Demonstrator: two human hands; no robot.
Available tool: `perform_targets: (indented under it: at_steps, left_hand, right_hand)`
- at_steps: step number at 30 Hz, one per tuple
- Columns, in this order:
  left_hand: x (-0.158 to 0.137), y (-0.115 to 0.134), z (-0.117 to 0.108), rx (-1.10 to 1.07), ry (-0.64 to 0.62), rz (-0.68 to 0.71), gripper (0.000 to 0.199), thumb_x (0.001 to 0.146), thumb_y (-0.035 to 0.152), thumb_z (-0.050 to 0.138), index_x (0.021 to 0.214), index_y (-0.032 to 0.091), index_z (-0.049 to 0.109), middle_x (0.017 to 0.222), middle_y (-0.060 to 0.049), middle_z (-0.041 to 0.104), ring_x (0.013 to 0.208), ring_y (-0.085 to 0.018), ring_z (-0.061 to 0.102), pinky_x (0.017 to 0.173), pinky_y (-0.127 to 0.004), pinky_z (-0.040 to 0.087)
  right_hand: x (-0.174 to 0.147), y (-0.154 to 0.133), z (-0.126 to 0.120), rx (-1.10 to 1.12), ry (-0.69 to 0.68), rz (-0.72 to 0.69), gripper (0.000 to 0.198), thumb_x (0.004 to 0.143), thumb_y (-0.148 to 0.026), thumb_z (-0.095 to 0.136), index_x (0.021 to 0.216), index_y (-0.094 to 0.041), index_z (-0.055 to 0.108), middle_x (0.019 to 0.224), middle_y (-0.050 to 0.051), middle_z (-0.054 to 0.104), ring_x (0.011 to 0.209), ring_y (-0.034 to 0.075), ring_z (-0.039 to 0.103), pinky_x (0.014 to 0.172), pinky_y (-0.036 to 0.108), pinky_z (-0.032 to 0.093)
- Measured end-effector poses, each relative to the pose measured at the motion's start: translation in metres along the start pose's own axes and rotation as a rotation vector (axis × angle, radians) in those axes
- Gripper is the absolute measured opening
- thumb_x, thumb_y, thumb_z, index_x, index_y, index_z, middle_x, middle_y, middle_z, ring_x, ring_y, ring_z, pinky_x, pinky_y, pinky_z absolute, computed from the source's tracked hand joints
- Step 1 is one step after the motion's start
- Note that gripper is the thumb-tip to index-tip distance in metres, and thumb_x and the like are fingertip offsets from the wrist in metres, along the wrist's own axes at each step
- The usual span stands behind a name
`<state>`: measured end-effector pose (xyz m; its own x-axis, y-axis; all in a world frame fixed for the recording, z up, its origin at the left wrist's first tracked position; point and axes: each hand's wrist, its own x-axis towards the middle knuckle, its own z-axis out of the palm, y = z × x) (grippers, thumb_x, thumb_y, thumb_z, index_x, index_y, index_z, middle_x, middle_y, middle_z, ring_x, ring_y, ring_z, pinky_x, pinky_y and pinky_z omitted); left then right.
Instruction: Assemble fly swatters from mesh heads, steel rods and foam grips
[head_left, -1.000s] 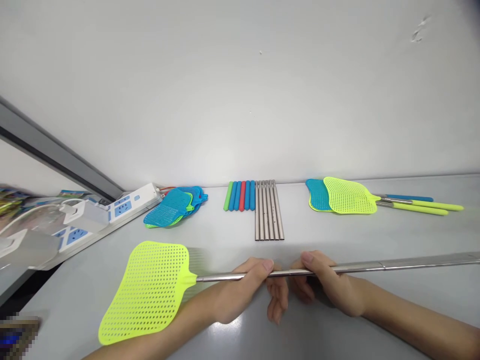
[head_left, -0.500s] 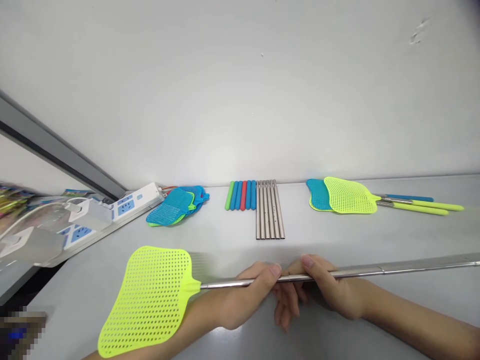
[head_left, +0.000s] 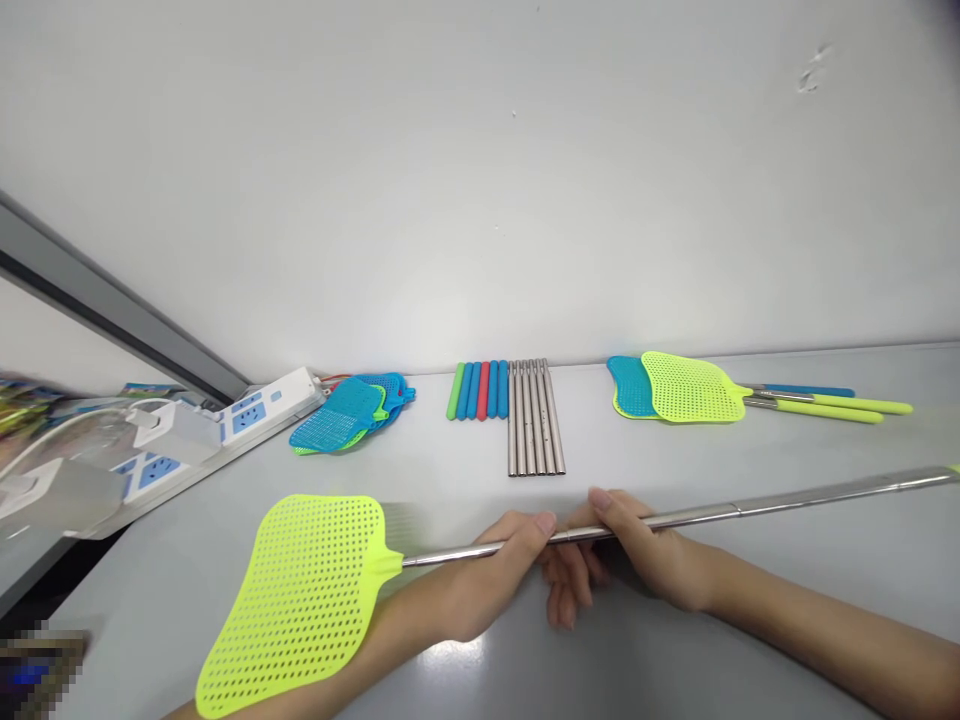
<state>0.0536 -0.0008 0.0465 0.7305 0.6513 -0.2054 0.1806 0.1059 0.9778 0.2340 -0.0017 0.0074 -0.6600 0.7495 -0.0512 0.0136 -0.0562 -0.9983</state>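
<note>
A yellow-green fly swatter (head_left: 300, 590) with a long, drawn-out metal rod stretches across the front of the table. My left hand (head_left: 499, 570) is closed on the rod, thumb on top, to the right of the perforated head. Close beside it, my right hand (head_left: 645, 550) grips the same rod with its thumb along the top; its lower fingers hang partly curled below. The rod slants up to the right, where a bit of green handle shows at the picture's edge. The swatter head lies over my left forearm in this view.
Several metal rods (head_left: 534, 420) lie beside a row of coloured handle grips (head_left: 478, 390) near the wall. Loose swatter heads (head_left: 337, 415) are piled at left by a power strip (head_left: 247, 420). Assembled swatters (head_left: 690, 388) rest at right on the grey table (head_left: 450, 470).
The rod's right end has risen, and its green handle end now shows at the right edge. Both hands have moved up slightly, still on the rod.
</note>
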Motion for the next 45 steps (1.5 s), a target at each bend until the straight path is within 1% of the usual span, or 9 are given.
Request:
perform_targets:
  at_steps: [4,7,10,15,19,23,33,37,45]
  left_hand:
    - [0.005,-0.007,0.002,-0.099,0.052,0.015,0.058,0.091,0.037,0.015,0.075,0.013,0.065,0.057,-0.004,0.059,0.062,-0.015,0.053,0.074,-0.028,0.039]
    - [0.013,-0.014,0.002,-0.303,0.045,0.043,0.058,0.090,0.041,0.018,0.071,0.011,0.064,0.057,-0.005,0.057,0.052,-0.014,0.051,0.063,-0.028,0.041]
    - [0.018,-0.018,0.000,-0.447,0.029,0.036,0.053,0.088,0.042,0.025,0.068,0.009,0.062,0.056,-0.005,0.056,0.048,-0.013,0.051,0.054,-0.026,0.040]
    - [0.017,-0.021,-0.004,-0.628,0.098,0.006,0.041,0.085,0.038,0.033,0.068,0.010,0.059,0.052,-0.003,0.052,0.048,-0.012,0.050,0.052,-0.025,0.039]
    - [0.016,-0.022,-0.002,-0.704,0.202,0.033,0.042,0.085,0.039,0.031,0.066,0.011,0.057,0.051,-0.002,0.051,0.048,-0.013,0.048,0.051,-0.025,0.038]
    - [0.016,-0.022,0.000,-0.625,0.351,0.091,0.036,0.083,0.031,0.035,0.057,0.013,0.052,0.044,0.001,0.043,0.045,-0.011,0.043,0.049,-0.023,0.035]
    - [0.003,-0.008,-0.007,-0.229,-0.091,0.041,0.046,0.088,0.044,0.021,0.078,0.013,0.053,0.059,-0.004,0.054,0.058,-0.015,0.051,0.069,-0.033,0.039]
    - [0.002,-0.005,-0.009,-0.206,-0.136,0.029,0.052,0.088,0.045,0.016,0.077,0.013,0.054,0.061,-0.005,0.055,0.062,-0.017,0.051,0.075,-0.036,0.038]
    - [0.003,-0.003,-0.006,-0.137,-0.158,0.062,0.053,0.089,0.041,0.017,0.077,0.012,0.060,0.063,-0.007,0.057,0.063,-0.017,0.052,0.069,-0.032,0.039]
  right_hand:
    - [0.005,-0.002,-0.001,0.045,0.060,0.016,0.060,0.088,-0.050,0.016,0.049,-0.016,0.046,0.047,0.002,0.048,0.048,0.012,0.045,0.051,0.026,0.036]
    - [0.008,-0.005,-0.002,0.095,0.108,0.048,0.055,0.087,-0.048,0.024,0.050,-0.015,0.047,0.044,0.000,0.044,0.046,0.012,0.045,0.050,0.026,0.035]
    - [0.010,-0.006,-0.003,0.139,0.151,0.064,0.051,0.087,-0.044,0.029,0.050,-0.015,0.049,0.043,-0.001,0.043,0.044,0.012,0.045,0.049,0.026,0.034]
    - [0.012,-0.001,-0.007,0.286,0.198,0.028,0.049,0.086,-0.035,0.034,0.044,-0.014,0.048,0.039,0.000,0.044,0.042,0.012,0.045,0.048,0.025,0.033]
    - [0.013,0.000,-0.008,0.499,0.251,-0.030,0.045,0.083,-0.026,0.034,0.041,-0.015,0.045,0.036,-0.001,0.039,0.038,0.012,0.044,0.045,0.026,0.031]
    - [0.013,-0.002,-0.009,0.606,0.272,-0.042,0.042,0.081,-0.023,0.035,0.041,-0.015,0.044,0.037,-0.002,0.037,0.038,0.012,0.044,0.044,0.026,0.030]
    - [0.005,0.008,-0.011,0.506,0.055,-0.058,0.053,0.086,-0.030,0.023,0.045,-0.014,0.051,0.042,0.003,0.045,0.044,0.015,0.048,0.047,0.028,0.036]
    - [-0.001,0.009,-0.007,0.354,0.031,-0.053,0.056,0.089,-0.035,0.020,0.046,-0.014,0.050,0.045,0.003,0.047,0.048,0.014,0.048,0.054,0.029,0.039]
    - [-0.005,0.004,-0.005,0.144,-0.011,-0.026,0.060,0.089,-0.043,0.013,0.050,-0.015,0.049,0.052,0.003,0.050,0.057,0.015,0.050,0.063,0.031,0.039]
